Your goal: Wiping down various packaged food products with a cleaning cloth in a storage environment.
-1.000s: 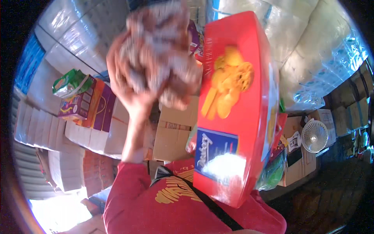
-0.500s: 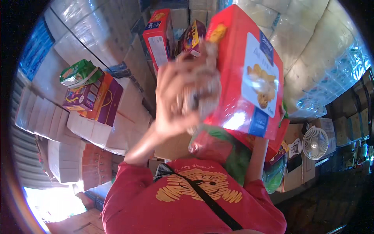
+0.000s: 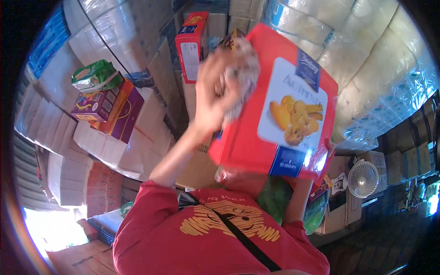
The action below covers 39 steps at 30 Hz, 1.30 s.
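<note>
My left hand (image 3: 213, 89), fingers curled on a crumpled, mottled cloth (image 3: 243, 57), presses it to the left side of a red box (image 3: 236, 146) with pictures of biscuits on a white panel. My right hand (image 3: 327, 149) grips the box at its lower right, mostly hidden behind it, with the forearm showing below. Behind my left hand, another red box (image 3: 190, 62) stands upright beside a dark purple package (image 3: 236, 34), which is partly covered.
Purple and orange boxes (image 3: 126, 119) with a green pack (image 3: 94, 73) on top sit on white cartons (image 3: 91, 151) at left. Wrapped bales (image 3: 362, 82) are stacked behind. A small fan (image 3: 363, 178) stands at right by cardboard boxes (image 3: 343, 215); green plastic (image 3: 272, 201) lies beneath the box.
The red box has turned from its narrow side to show its broad pictured panel and sits higher than its first bottom edge. My left hand has moved right with the cloth onto it.
</note>
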Each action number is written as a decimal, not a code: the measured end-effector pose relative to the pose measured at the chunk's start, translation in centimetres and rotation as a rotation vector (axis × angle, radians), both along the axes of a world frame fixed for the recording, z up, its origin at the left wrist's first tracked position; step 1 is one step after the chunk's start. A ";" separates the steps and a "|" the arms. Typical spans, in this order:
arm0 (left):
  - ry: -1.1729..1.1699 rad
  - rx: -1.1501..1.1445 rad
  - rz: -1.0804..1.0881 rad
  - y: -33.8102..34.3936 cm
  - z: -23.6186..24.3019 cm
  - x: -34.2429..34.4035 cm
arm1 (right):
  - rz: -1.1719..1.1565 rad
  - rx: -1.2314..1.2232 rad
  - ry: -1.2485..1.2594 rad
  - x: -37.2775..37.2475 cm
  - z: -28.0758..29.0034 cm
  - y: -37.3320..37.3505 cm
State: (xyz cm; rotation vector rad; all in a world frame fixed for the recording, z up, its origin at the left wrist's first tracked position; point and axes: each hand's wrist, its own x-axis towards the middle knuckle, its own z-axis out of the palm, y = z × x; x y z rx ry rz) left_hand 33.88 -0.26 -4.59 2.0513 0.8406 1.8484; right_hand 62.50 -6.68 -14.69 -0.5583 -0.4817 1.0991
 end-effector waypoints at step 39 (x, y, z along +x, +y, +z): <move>-0.572 -0.348 -0.858 4.2 -6.6 -1.1 | -0.262 -0.008 -0.175 2.9 -3.0 1.0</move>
